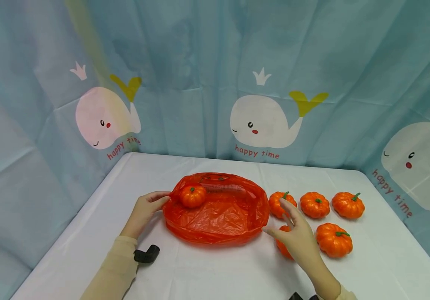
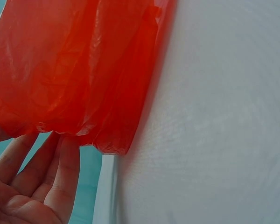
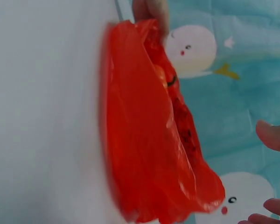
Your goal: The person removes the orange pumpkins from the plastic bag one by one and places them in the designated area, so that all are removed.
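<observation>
A red plastic bag (image 1: 222, 216) lies on the white table with its mouth spread wide. One small orange pumpkin (image 1: 193, 196) with a green stem is inside, toward the left end. My left hand (image 1: 148, 211) pinches the bag's left rim between thumb and fingers; the fingers (image 2: 63, 177) reach up to that edge in the left wrist view. Past the bag's right end, my right hand (image 1: 293, 233) is held above the table with fingers spread and nothing in it. It partly covers a pumpkin (image 1: 283, 241) lying below it, and another pumpkin (image 1: 280, 203) sits just beyond its fingertips.
On the right of the table (image 1: 215, 275) stand more pumpkins, two in the back row (image 1: 314, 205) and one nearer pumpkin (image 1: 334, 240). A blue curtain (image 1: 192, 116) with whale prints hangs along the table's back and sides.
</observation>
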The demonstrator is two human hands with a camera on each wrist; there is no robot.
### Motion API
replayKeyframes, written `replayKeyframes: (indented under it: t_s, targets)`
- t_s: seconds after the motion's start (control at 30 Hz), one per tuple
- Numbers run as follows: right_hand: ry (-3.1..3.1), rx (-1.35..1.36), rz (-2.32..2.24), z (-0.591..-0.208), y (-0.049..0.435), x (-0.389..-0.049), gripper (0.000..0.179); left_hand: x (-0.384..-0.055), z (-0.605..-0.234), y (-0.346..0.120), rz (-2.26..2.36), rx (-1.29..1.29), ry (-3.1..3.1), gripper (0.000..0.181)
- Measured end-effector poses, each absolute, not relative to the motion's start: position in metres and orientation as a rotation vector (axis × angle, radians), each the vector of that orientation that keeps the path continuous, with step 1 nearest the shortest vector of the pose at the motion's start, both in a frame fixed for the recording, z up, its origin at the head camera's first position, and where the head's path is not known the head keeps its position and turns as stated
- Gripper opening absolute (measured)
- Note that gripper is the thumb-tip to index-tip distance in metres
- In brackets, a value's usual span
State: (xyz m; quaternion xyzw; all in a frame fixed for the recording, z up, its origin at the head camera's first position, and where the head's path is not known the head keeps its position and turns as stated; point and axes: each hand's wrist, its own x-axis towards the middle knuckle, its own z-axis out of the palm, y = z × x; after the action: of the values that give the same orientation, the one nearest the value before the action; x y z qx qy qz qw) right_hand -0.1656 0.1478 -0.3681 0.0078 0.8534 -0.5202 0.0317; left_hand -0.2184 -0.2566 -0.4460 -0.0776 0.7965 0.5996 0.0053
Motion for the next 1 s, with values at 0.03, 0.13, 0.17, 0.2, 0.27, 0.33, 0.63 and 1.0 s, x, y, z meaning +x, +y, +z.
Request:
replayKeyframes:
  t_s: [0.03,0.13,0.17,0.2,0.27,0.33,0.63,1.0]
  targets:
    - [2.615,0.012,-1.612,-0.369,0.144,-0.167,0.091,-0.219,-0.447,-0.256,1.881,-0.249,2.49,0.045]
    - [2.572,-0.04,-1.668,-0.373,0.132,-0.171,0.091,-0.219,-0.447,-0.256,1.878,-0.245,2.494,0.045]
    - [2.556,-0.053,-1.687,-0.374,0.129,-0.172,0.091,-0.219,-0.448,-0.256,1.878,-0.246,2.496,0.045]
    - [2.541,-0.066,-1.707,-0.375,0.126,-0.173,0.091,-0.219,-0.448,-0.256,1.876,-0.247,2.497,0.045]
    - [2.517,-0.078,-1.735,-0.375,0.119,-0.176,0.091,-0.22,-0.447,-0.256,1.871,-0.248,2.499,0.045]
    - [2.503,-0.08,-1.749,-0.376,0.113,-0.178,0.089,-0.22,-0.447,-0.256,1.867,-0.248,2.501,0.046]
    - [2.461,-0.1,-1.743,-0.383,0.079,-0.193,0.084,-0.219,-0.447,-0.257,1.881,-0.238,2.491,0.045]
    - [2.449,-0.181,-1.715,-0.396,0.037,-0.208,0.086,-0.219,-0.446,-0.256,1.874,-0.25,2.491,0.046]
